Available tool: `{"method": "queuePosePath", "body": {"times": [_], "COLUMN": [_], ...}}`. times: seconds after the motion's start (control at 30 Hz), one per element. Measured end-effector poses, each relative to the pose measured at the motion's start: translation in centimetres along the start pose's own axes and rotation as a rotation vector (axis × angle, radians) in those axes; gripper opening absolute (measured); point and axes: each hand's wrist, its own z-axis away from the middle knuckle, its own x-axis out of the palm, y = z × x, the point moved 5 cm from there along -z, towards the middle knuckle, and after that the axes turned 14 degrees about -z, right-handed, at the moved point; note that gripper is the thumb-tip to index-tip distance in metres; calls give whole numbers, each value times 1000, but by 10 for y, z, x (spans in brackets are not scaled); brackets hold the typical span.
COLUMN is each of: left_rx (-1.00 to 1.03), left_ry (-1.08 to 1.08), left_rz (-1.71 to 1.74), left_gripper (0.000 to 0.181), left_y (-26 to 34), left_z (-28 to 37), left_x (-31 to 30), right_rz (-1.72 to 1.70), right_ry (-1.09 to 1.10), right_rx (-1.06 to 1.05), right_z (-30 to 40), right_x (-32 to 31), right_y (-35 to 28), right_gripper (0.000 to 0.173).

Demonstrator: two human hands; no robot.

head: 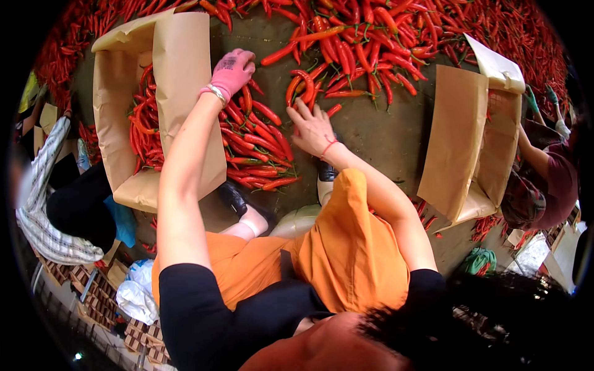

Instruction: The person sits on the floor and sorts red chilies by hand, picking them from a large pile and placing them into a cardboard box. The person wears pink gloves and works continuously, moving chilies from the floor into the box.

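Note:
My left hand (234, 69), in a pink glove, is just right of a paper-lined box (184, 88) part full of red chili peppers (146, 125). Its fingers curl downward, and the glove hides what is under them. Below that hand, a loose heap of red chilies (260, 143) lies on the floor against the box's folded-out paper flap. My bare right hand (313, 127) reaches to a few chilies (302, 86) between this heap and the big pile (362, 41). Its fingertips touch them; whether they grip one is hidden.
A second paper-lined box (457, 139) stands at the right, a person in a maroon top (559, 185) beside it. Another person in a striped sleeve (46, 162) is at the left. My shoes (233, 197) are near the small heap. A white plastic bag (137, 292) lies lower left.

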Motion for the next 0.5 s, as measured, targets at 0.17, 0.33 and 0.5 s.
{"method": "queuePosePath", "body": {"times": [0.17, 0.33, 0.5], "left_rx": [83, 33, -462], "left_ry": [-64, 18, 101], "left_rz": [-413, -225, 656], "left_gripper": [29, 24, 18], "left_y": [-6, -28, -52], "left_z": [31, 30, 27], "left_x": [31, 10, -13], "right_rz": [-173, -92, -50], "right_ry": [158, 114, -149], "right_rx": [17, 80, 215], "right_z": [-4, -73, -94], "right_x": [-43, -51, -18], "right_y": [20, 65, 51], "right_gripper": [44, 34, 44]}}
